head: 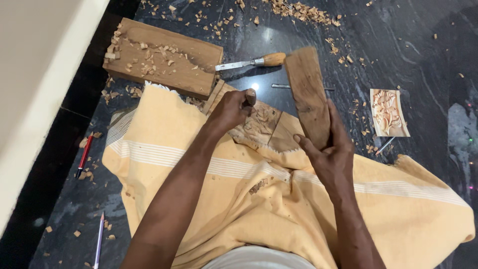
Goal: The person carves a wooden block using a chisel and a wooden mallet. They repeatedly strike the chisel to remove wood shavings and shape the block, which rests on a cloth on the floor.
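My left hand [230, 110] is closed around the wooden handle of a carving tool [250, 95], its tip hidden against a partly carved wooden panel [261, 124] that rests on the yellow cloth [164, 149] over my lap. My right hand [328, 149] grips a flat wooden block [307, 92] by its lower end and holds it upright above the panel's right side. The carved area shows rough relief cuts just right of my left hand.
A thick wooden board [164, 57] covered in chips lies at the upper left. A wood-handled chisel [251, 62] and a thin metal tool [279, 86] lie on the dark stone floor [408, 45]. A small carved relief piece [388, 112] sits right. A red pen [84, 156] and a pencil [99, 239] lie left.
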